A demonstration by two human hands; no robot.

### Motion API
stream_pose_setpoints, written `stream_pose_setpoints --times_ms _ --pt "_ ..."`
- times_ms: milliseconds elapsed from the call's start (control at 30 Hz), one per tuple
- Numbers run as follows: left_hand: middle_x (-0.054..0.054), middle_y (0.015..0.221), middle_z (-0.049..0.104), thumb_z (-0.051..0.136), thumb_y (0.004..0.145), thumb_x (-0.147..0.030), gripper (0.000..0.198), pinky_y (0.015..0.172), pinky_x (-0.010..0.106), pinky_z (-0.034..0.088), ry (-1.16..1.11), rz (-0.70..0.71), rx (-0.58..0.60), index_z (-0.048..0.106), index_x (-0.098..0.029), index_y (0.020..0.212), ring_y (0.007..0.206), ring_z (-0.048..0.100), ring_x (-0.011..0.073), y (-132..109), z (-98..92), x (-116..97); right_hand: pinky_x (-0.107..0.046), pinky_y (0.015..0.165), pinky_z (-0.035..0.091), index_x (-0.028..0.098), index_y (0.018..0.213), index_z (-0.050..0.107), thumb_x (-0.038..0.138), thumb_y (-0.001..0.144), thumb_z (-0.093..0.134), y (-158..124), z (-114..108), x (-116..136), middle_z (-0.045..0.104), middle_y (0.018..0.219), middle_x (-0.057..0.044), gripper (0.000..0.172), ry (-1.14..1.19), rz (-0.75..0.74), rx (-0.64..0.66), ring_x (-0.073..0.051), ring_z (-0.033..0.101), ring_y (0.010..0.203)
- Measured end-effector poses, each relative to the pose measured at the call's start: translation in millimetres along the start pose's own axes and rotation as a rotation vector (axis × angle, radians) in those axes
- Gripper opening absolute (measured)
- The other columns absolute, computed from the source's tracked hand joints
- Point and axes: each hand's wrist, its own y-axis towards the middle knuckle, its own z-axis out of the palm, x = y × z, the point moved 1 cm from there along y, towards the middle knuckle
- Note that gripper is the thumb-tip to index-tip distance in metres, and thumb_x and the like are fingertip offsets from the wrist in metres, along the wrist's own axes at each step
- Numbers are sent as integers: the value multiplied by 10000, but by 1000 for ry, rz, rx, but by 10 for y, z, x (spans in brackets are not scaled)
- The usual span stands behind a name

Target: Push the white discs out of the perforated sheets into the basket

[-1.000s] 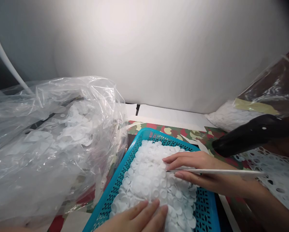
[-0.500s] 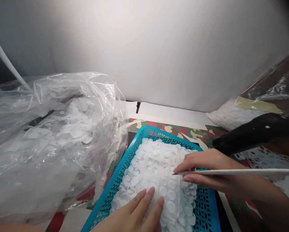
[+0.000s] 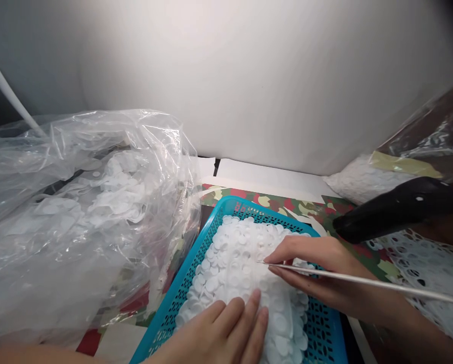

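Head view: right hand (image 3: 327, 257) pinched a thin tool (image 3: 363, 279); left hand (image 3: 219, 333), fingers slightly spread, rested on a sheet (image 3: 236, 273) in a basket (image 3: 196, 258).

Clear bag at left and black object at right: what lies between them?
The head view shows the turquoise basket of white discs, with patterned covering behind.

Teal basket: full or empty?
Looks well filled: white discs are piled inside the teal basket, hiding its floor. Its near end is out of frame, so cannot tell there.
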Motion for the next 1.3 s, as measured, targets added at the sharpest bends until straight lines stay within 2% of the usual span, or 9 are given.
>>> stream_pose_setpoints --times_ms 167,233,333,433,533,667,833,1067,1300 --pt "90 1299 573 418 914 -136 350 704 291 479 -5 -57 73 569 -95 1227 870 607 192 43 38 15 -219 825 495 211 967 612 183 931 481 -81 -64 -8 672 1005 -18 140 -65 -20 129 -125 632 940" --pt "74 1356 524 378 925 -140 383 728 297 472 -11 -57 98 539 -102 1271 917 591 197 70 13 34 -216 824 502 213 982 611 185 931 477 -123 -64 -25 685 1018 -19 146 -75 -26 131 -130 644 946" --pt "59 1425 448 326 942 -141 419 712 302 460 -11 -34 167 474 -107 1333 969 577 199 112 -23 67 -230 832 511 188 992 619 189 930 478 -165 -28 -78 703 1019 -40 153 -78 -118 106 -146 661 942" --pt "41 1425 450 318 950 -146 422 714 297 448 -23 -26 211 455 -123 1349 962 579 189 129 -26 97 -245 845 512 177 1028 625 222 955 446 -185 25 -159 706 1038 -57 198 -95 -208 83 -152 663 955" --pt "42 1406 474 322 954 -161 412 741 296 441 -30 -6 198 471 -121 1336 944 583 186 116 -8 119 -249 859 511 190 1049 632 280 985 392 -193 50 -214 702 1066 -55 264 -120 -247 76 -146 657 981" --pt "57 1416 458 296 953 -151 422 758 299 437 -26 14 182 462 -100 1338 926 581 184 104 3 134 -261 889 511 193 1045 640 258 999 353 -187 51 -207 711 1040 -45 297 -194 -273 60 -137 663 961" --pt "57 1405 472 278 952 -147 425 748 309 441 -61 2 195 473 -89 1326 921 578 188 99 34 123 -268 839 533 188 1055 633 185 991 363 -179 118 -185 699 1092 -36 278 -344 -364 48 -156 642 975" --pt "63 1392 487 257 959 -139 423 768 320 436 -83 8 160 486 -96 1313 954 586 197 71 97 87 -258 705 550 171 952 627 150 967 407 -164 201 -217 687 1112 -45 222 -416 -360 7 -156 626 869" --pt "63 1384 495 218 962 -128 444 765 318 436 -88 5 136 469 -87 1326 951 588 196 66 101 110 -314 848 553 120 1022 613 135 963 397 -245 197 -184 669 1136 -100 224 -490 -450 43 -201 622 1000"
